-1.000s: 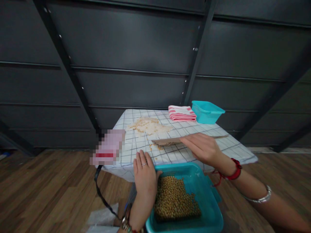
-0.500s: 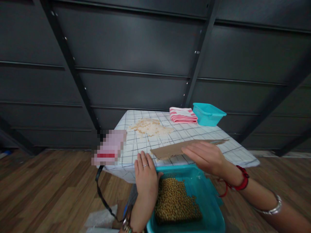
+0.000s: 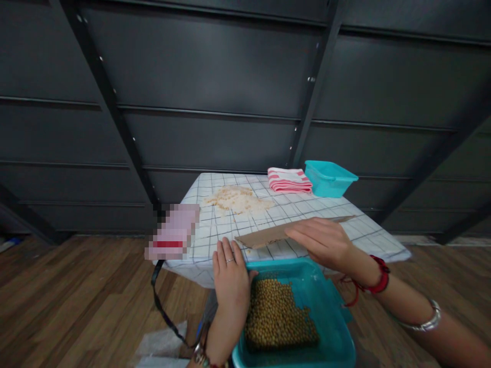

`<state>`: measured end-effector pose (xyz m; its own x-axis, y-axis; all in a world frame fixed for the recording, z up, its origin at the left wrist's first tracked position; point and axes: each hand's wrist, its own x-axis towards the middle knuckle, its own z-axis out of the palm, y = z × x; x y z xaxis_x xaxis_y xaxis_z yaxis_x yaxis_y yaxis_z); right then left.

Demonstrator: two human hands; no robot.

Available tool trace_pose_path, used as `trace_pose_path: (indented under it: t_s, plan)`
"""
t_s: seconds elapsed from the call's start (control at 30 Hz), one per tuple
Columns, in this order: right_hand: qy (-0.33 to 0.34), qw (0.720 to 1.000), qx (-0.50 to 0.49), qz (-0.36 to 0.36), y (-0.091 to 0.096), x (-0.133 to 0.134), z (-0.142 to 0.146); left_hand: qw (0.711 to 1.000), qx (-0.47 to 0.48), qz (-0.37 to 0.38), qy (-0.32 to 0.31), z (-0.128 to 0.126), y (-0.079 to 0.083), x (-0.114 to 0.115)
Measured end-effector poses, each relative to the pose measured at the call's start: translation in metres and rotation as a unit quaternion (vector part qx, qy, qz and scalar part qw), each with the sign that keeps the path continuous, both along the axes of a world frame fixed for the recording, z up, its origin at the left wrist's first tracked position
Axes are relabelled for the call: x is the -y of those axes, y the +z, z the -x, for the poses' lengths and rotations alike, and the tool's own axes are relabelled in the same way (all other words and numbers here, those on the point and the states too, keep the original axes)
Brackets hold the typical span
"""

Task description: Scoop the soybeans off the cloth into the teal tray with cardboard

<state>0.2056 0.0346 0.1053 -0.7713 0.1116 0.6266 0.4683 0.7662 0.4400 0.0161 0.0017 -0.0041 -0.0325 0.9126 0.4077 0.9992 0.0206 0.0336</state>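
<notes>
My right hand point(image 3: 324, 244) is closed on a long strip of brown cardboard point(image 3: 264, 237), held edge-down near the front of the cloth-covered table. A few small bits lie under its left end. My left hand point(image 3: 232, 273) rests flat on the tablecloth's front edge, fingers stretched out, thumb beside the rim of a turquoise plastic tub point(image 3: 334, 317). Round yellow-brown beans point(image 3: 280, 317) fill the tub's left part, just below the table edge. Farther back on the checked tablecloth point(image 3: 303, 209) is a spread pile of pale, crumbly grains point(image 3: 238, 199).
At the back right stand a folded pink-and-white striped towel point(image 3: 289, 180) and a smaller turquoise container point(image 3: 330, 179). A pixelated pink object point(image 3: 178, 227) lies at the left edge, a black strap point(image 3: 163, 312) hanging below. A dark panelled wall point(image 3: 215, 66) rises behind the table.
The cardboard strip has tilted slightly and its left end has shifted a little left and up, with my right hand on it. My left hand stays in place.
</notes>
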Motion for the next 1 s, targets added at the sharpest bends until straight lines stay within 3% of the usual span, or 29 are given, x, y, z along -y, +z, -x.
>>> trace_pose_path:
  t_s: [0.4,0.63,1.0]
  plan:
    - [-0.011,0.999,-0.033,-0.014,0.008,0.001,-0.015,1.0,0.021,0.012,-0.001,0.0,0.005,0.0]
    - [-0.04,0.998,-0.025,-0.03,0.009,0.003,-0.009,1.0,0.027,-0.009,-0.01,0.001,0.004,0.001]
    - [-0.067,0.997,0.028,0.002,0.005,0.014,-0.002,1.0,0.015,-0.018,0.0,0.0,0.001,-0.001]
